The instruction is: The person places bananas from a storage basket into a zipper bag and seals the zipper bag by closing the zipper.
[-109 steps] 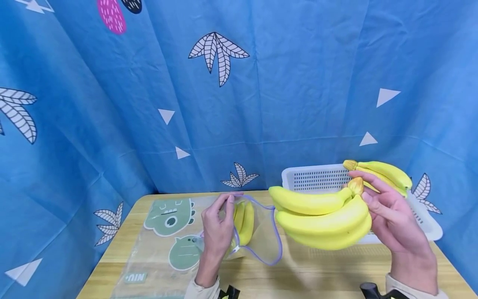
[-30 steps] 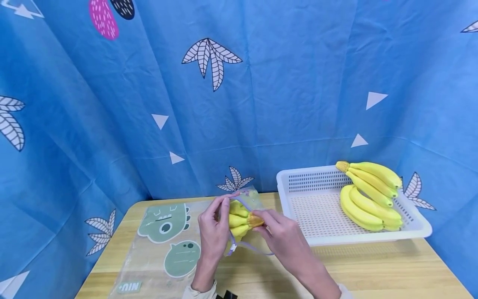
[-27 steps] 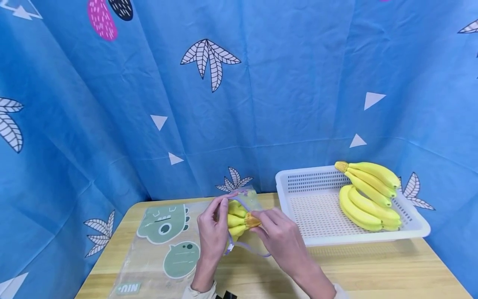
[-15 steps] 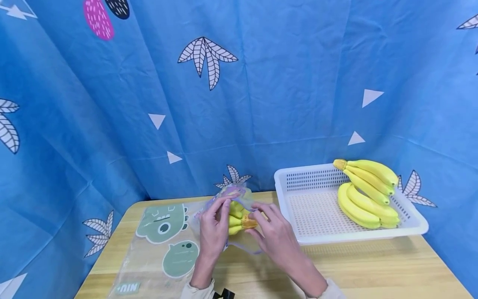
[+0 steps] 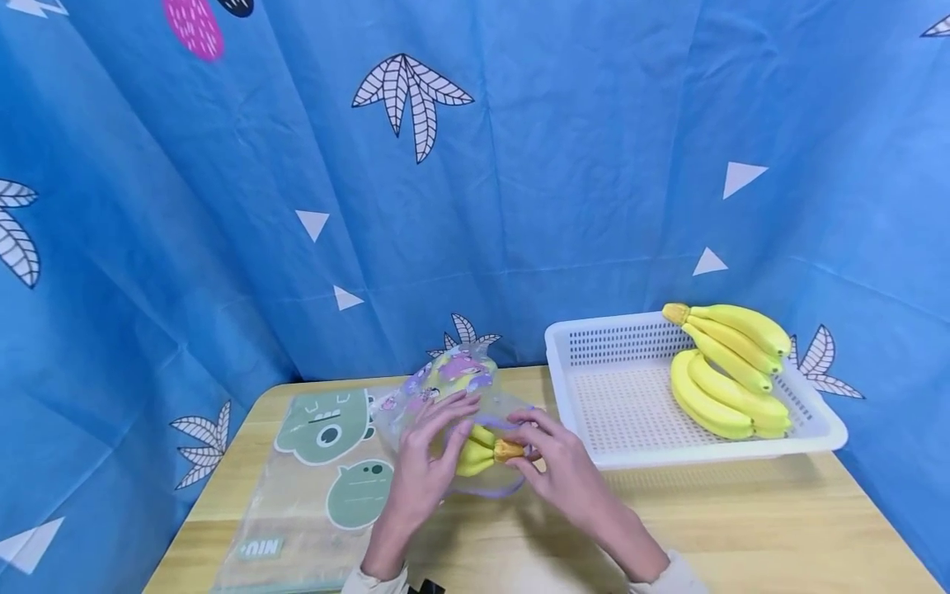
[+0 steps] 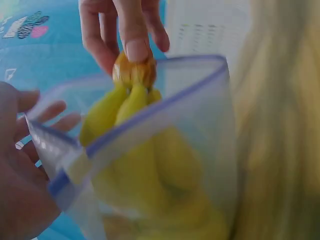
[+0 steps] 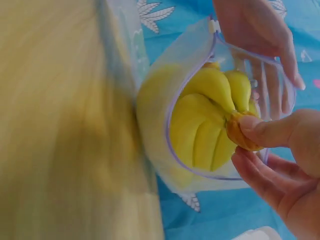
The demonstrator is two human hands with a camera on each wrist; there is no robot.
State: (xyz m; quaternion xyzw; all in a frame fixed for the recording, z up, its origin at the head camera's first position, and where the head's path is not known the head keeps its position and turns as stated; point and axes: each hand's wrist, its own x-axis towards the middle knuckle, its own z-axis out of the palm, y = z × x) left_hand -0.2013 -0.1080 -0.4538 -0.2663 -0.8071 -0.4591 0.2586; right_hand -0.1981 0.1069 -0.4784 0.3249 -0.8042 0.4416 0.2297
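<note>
In the head view, a clear zip bag (image 5: 462,373) with a purple rim and printed figures stands in front of me. A bunch of yellow bananas (image 7: 205,95) is inside it, its brown stem at the bag's mouth. My right hand (image 5: 558,464) pinches that stem between thumb and fingers. My left hand (image 5: 423,462) lies at the bag's left side with its fingers loosely spread, several of them showing through the clear film in the right wrist view. More yellow fruit fills the lower part of the bag in the left wrist view.
A white perforated basket (image 5: 705,454) stands at the right, holding one banana bunch (image 5: 735,338) above another (image 5: 723,400). A flat clear bag with green dinosaur prints (image 5: 322,495) lies at the left of the wooden table (image 5: 668,516). A blue curtain (image 5: 564,165) hangs behind.
My right hand has carried the banana bunch left from beside the basket into the bag. My left hand has let go of the rim and spread its fingers; the bag's printed side now stands up.
</note>
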